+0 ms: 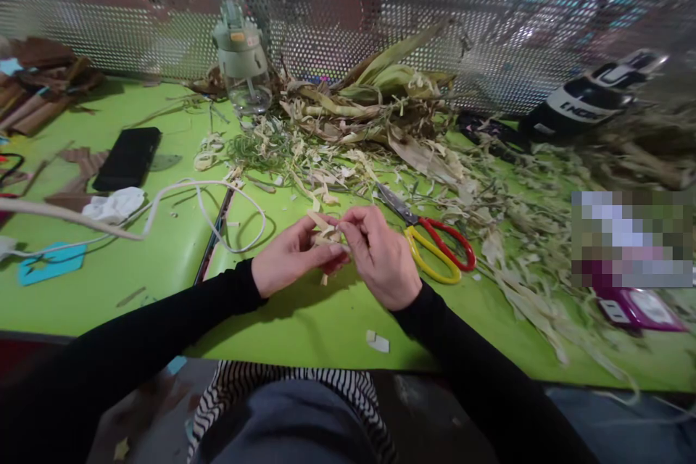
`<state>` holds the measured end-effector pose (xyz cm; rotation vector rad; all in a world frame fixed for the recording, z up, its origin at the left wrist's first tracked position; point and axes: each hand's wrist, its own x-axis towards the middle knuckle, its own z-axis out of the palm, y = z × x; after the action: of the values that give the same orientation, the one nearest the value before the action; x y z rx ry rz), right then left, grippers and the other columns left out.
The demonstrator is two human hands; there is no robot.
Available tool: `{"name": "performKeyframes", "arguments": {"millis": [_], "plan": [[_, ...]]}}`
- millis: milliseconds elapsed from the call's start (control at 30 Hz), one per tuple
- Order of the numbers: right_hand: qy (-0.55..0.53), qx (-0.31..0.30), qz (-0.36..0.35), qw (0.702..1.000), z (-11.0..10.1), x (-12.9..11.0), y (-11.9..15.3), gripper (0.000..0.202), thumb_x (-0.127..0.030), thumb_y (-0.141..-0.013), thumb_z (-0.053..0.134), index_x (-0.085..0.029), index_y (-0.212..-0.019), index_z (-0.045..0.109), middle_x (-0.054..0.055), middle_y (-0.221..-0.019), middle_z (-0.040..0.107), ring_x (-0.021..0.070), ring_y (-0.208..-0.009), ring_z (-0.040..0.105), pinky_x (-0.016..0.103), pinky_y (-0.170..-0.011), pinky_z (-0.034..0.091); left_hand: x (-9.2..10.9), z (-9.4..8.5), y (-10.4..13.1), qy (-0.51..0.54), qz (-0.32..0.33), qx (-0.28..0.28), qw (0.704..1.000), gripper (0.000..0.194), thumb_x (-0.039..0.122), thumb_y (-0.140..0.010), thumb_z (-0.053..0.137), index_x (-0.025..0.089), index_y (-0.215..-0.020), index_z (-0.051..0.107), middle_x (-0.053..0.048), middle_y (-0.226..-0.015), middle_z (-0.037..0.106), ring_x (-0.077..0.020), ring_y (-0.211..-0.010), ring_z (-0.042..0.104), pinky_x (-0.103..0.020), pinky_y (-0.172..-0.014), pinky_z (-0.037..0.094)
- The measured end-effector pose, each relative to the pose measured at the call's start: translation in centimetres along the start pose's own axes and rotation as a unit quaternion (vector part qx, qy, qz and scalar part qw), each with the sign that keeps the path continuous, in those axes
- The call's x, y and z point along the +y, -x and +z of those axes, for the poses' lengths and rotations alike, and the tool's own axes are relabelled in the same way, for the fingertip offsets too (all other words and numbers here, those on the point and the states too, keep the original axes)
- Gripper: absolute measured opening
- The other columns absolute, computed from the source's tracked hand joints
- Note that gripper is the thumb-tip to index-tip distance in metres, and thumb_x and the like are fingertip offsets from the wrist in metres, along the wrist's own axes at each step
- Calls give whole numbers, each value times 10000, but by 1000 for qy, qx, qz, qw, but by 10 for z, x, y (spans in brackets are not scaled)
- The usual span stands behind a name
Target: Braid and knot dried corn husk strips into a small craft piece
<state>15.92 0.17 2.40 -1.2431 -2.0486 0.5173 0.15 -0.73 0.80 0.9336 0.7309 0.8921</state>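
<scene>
Between my two hands is a small piece of folded or woven pale husk strips (325, 233), with a strip end sticking up and another hanging below. My left hand (296, 252) grips it from the left, thumb laid along its front. From the right, the pinched thumb and fingertips of my right hand (378, 250) work at its edge; the exact strip they pinch is partly hidden. Just beyond my right hand lies a pair of scissors (421, 221), with one red and one yellow handle, blades pointing away. Husk scraps (326, 177) litter the green table (304, 326) behind my hands.
Dried husks (375, 98) are heaped against the perforated metal screen (326, 11). A clear bottle (242, 69) stands at the back; a black bottle (581, 101) leans at right. A phone (129, 158) and a white cable (255, 206) lie left. A purple packet (641, 308) is far right.
</scene>
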Motion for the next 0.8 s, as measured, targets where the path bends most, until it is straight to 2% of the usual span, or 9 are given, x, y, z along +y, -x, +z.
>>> {"name": "performKeyframes", "arguments": {"millis": [133, 267, 333, 400, 467, 533, 600, 700, 800], "plan": [[-44, -13, 16, 999, -5, -1, 0, 164, -340, -931, 467, -194, -1004, 454, -83, -528, 468, 89, -419, 411, 224, -443, 290, 1, -1, 0, -14, 4, 12, 1000, 318, 279, -760, 696, 136, -961, 496, 13, -649, 634, -78, -537, 576, -224, -555, 473], [-69, -9, 31, 997, -10, 0, 0, 187, -327, -924, 490, -190, -1037, 434, -108, -490, 378, 85, -406, 330, 235, -443, 254, 7, -5, 0, -3, 37, 45, 998, 294, 276, -755, 701, 135, -924, 507, 31, -618, 627, -63, -514, 566, -191, -515, 455], [-74, -14, 34, 997, -12, 2, -1, 180, -339, -919, 499, -194, -1016, 457, -108, -483, 368, 82, -406, 312, 235, -443, 249, 9, -8, -1, 2, 41, 41, 998, 311, 282, -746, 709, 136, -928, 502, 31, -617, 633, -64, -514, 568, -190, -513, 455], [-86, -18, 37, 995, -14, 4, -2, 189, -364, -918, 496, -192, -994, 493, -81, -530, 437, 85, -439, 364, 228, -445, 280, 9, -10, -1, 1, 35, 17, 999, 330, 291, -747, 710, 142, -945, 492, 25, -626, 643, -73, -524, 577, -200, -522, 461], [-89, -23, 33, 995, -16, 8, -6, 222, -383, -923, 476, -183, -992, 541, -17, -689, 564, 103, -558, 489, 229, -503, 368, 9, -11, -2, -8, 25, -10, 1000, 339, 297, -753, 704, 148, -962, 482, 6, -660, 662, -88, -557, 596, -214, -540, 467], [-82, -37, 19, 996, -20, 10, -10, 261, -392, -926, 462, -182, -1011, 591, 44, -903, 628, 144, -768, 580, 261, -646, 448, 7, -11, -1, -25, 9, -27, 999, 334, 308, -768, 688, 149, -980, 484, -10, -690, 671, -97, -585, 604, -227, -565, 473], [-88, -75, 5, 993, -23, 12, -14, 287, -391, -935, 440, -201, -1039, 628, 63, -1027, 642, 177, -922, 595, 306, -776, 461, 5, -9, -1, -50, -12, -44, 998, 309, 331, -781, 672, 141, -960, 506, -18, -694, 662, -99, -585, 596, -239, -581, 477], [-115, -140, -2, 984, -24, 12, -16, 283, -398, -915, 478, -226, -1033, 669, 57, -1057, 661, 193, -992, 601, 353, -869, 451, 4, -5, 1, -91, -39, -79, 992, 287, 362, -774, 674, 127, -887, 554, -32, -706, 647, -99, -595, 589, -249, -608, 487], [-145, -144, 1, 979, -18, 11, -14, 198, -374, -832, 609, -214, -888, 710, 47, -978, 682, 189, -948, 620, 350, -869, 466, 3, 0, 3, -110, -45, -105, 987, 325, 444, -799, 623, 124, -848, 596, -51, -724, 648, -111, -620, 600, -264, -641, 501]]}}
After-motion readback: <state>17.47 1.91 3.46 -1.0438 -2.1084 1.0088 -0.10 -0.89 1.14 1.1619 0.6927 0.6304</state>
